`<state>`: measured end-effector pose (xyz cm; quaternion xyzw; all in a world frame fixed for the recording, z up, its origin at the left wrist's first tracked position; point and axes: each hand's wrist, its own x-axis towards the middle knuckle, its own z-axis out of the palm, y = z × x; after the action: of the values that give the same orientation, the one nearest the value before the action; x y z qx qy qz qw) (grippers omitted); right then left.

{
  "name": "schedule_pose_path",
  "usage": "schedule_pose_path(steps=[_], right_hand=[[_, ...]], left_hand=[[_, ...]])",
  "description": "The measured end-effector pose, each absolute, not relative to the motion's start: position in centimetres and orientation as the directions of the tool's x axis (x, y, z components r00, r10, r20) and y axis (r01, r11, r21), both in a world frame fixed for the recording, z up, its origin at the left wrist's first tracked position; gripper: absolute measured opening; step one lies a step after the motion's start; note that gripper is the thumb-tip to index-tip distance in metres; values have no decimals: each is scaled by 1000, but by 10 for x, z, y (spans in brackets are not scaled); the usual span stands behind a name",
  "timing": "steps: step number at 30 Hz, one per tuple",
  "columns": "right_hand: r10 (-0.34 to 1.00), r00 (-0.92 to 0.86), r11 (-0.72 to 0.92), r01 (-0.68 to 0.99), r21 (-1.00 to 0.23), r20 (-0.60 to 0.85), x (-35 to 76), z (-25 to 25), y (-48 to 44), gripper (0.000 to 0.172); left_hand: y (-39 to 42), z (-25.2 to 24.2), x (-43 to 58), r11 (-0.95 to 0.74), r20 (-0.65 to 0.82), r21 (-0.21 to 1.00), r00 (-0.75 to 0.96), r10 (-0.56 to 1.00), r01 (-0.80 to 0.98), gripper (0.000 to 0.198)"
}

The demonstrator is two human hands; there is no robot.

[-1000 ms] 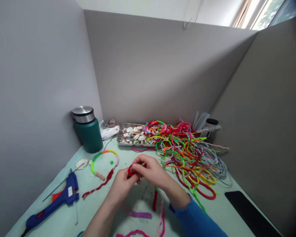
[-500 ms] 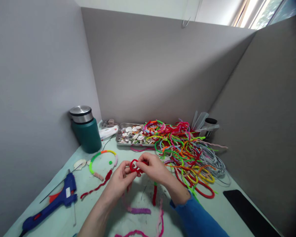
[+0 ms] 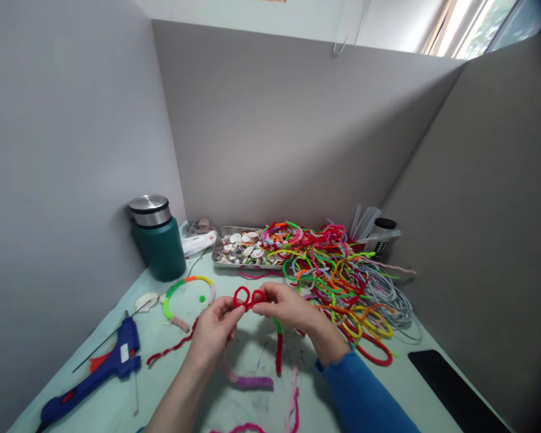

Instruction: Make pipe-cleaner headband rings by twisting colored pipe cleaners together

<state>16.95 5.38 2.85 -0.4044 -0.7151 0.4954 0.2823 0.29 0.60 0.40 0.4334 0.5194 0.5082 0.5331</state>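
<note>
Before the tray (image 3: 241, 266), red loops (image 3: 249, 302) are pinched by left hand (image 3: 214, 325) and right hand (image 3: 293, 310), seemingly mid-shaping; steadiness is needed next.

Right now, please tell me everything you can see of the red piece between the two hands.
The red piece looks like fuzzy pipe cleaner, bent into two rounded, open loops side by side, like a bow, meeting low in the middle. It is held up above the table, pinched by the left hand and the right hand. The right hand's fingers partly cover one loop; I cannot see the ends.
</note>
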Motion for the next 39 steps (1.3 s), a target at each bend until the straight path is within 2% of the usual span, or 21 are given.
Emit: schedule_pose_path(steps=[4, 13, 21, 27, 31, 36, 39], right_hand=[[876, -481, 93, 256, -962, -43, 161, 23, 52, 17], [904, -425, 36, 193, -981, -50, 152, 18, 52, 17], [907, -422, 80, 201, -976, -13, 150, 16, 51, 10], [913, -400, 174, 188, -967, 86, 146, 13, 50, 9], [908, -412, 168, 177, -970, 82, 146, 11, 52, 8], [911, -402, 168, 151, -974, 95, 150, 16, 53, 7], [904, -415, 174, 143, -974, 100, 150, 17, 51, 6]], left_hand=[[7, 5, 2, 119, -130, 986, -91, 987, -113, 35], [9, 0, 2, 88, -101, 992, -154, 983, -88, 33], [8, 3, 0, 103, -113, 989, -100, 988, -107, 32], [7, 1, 0, 59, -68, 988, -62, 996, -145, 27], [9, -2, 0, 73, -77, 990, -28, 997, -117, 29], [10, -3, 0, 94, -103, 992, -106, 989, -81, 33], [9, -1, -1, 74, -82, 994, -91, 992, -85, 30]])
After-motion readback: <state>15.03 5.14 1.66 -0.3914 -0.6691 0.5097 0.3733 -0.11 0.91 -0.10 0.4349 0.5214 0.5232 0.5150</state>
